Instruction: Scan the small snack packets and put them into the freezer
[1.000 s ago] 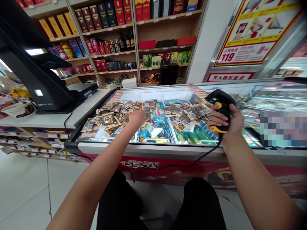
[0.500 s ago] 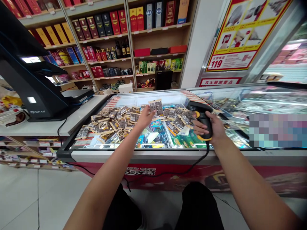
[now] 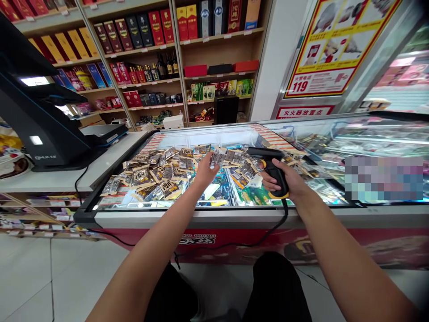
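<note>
Wrapping my right hand (image 3: 292,180) around the scanner (image 3: 280,178), I have its grip closed firmly in my fingers. It is a matte black, pistol-shaped thing trimmed in yellow near the trigger and at the foot of the handle, with a black cord (image 3: 285,211) dropping from its base. I hold it above the glass top of the freezer (image 3: 214,215), its head pointing left. My left hand (image 3: 205,172) has thumb and fingers spread apart beside a small packet (image 3: 219,156); I cannot tell whether they grip it. That packet looks dark, with tan edging. Others like it lie in an overlapping heap (image 3: 142,176) to its left, tan-ended, some with bold black lettering, brownish contents showing through.
</note>
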### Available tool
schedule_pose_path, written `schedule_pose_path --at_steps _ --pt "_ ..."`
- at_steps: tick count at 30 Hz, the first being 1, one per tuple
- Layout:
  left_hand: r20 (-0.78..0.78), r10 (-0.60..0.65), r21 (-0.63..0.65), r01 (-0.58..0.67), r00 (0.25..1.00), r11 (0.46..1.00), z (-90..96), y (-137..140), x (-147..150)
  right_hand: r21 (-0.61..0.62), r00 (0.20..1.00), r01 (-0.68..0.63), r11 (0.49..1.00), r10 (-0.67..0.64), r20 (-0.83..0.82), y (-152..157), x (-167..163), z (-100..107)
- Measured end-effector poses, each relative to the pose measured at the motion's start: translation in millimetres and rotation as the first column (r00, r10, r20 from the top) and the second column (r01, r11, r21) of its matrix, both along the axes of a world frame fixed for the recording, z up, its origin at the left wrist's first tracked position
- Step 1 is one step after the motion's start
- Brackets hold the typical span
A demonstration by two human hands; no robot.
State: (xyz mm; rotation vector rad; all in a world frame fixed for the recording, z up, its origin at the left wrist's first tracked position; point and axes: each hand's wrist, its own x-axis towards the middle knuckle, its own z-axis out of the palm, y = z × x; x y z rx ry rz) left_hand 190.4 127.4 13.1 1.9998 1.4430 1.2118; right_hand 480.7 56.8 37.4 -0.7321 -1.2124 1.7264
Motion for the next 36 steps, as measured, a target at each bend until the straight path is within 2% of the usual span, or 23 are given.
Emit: schedule_pose_path --at_steps 8,15,26,29,32,34,36 --pt "0.008 -0.011 -0.008 0.012 1.000 1.000 4.8 -5.4 2.8 -0.014 0.999 -0.024 1.000 0.024 0.026 0.3 -0.5 -0.7" --pt "0.008 -0.013 -0.048 0.014 1.000 0.999 3.9 -5.4 1.8 -0.027 1.000 -0.018 0.999 0.019 0.024 -0.6 -0.3 -0.7" --pt "0.022 0.002 -0.040 -0.002 1.000 0.999 0.6 -1.4 1.6 -0.007 0.999 -0.015 1.000 0.016 0.030 -2.6 -1.3 1.5" --pt "0.145 0.029 -0.049 -0.022 0.989 0.999 5.6 -1.6 6.7 -0.001 0.998 0.048 0.999 -0.048 -0.049 -1.7 1.4 3.9" --pt "0.267 0.047 -0.127 -0.014 0.963 0.992 16.2 3.5 17.2 0.014 0.975 0.134 0.991 -0.129 -0.181 -0.4 6.8 6.7" --pt "0.278 0.016 -0.165 0.032 0.960 0.986 25.3 11.7 27.5 0.009 0.952 0.164 0.986 -0.156 -0.263 0.2 10.9 7.7" --pt "0.203 -0.033 -0.173 0.069 0.979 0.983 34.3 23.4 40.7 -0.011 0.930 0.169 0.986 -0.163 -0.330 0.7 14.4 7.4"
